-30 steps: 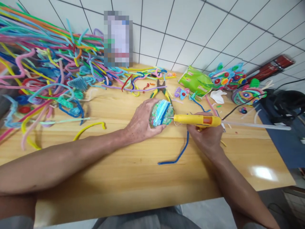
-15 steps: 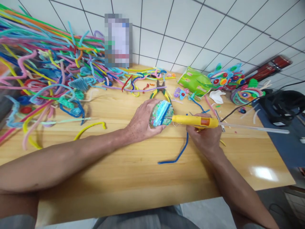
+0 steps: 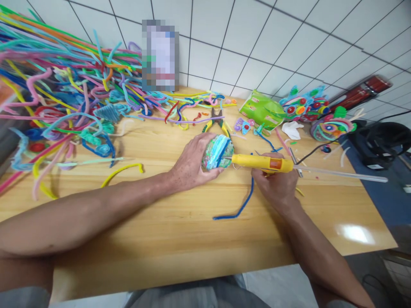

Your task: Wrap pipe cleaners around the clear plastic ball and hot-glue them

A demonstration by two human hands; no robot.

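My left hand (image 3: 195,160) is closed around the left side of a round, multicoloured piece (image 3: 218,152) banded with light and dark blue pipe cleaners. In my right hand (image 3: 278,184) is a yellow hot glue gun (image 3: 257,161), gripped below its barrel. Its metal nozzle points left and meets the dark blue strip on the round piece. A clear glue stick (image 3: 343,173) sticks out of the gun's back end. Beneath the gun, a bent dark blue pipe cleaner (image 3: 245,203) lies on the table. Pliers (image 3: 216,122) with yellow-green handles lie just behind the round piece.
Tangled pipe cleaners (image 3: 80,98) heap up on the left. At the back right are a green packet (image 3: 261,110), a crumpled white tissue (image 3: 293,129), finished colourful pieces (image 3: 332,127) and a dark red cylinder (image 3: 362,94). A black cable (image 3: 316,149) runs near my right hand.
Almost nothing differs. Both hands, the round piece and the glue gun keep their places; the view has shifted very slightly.
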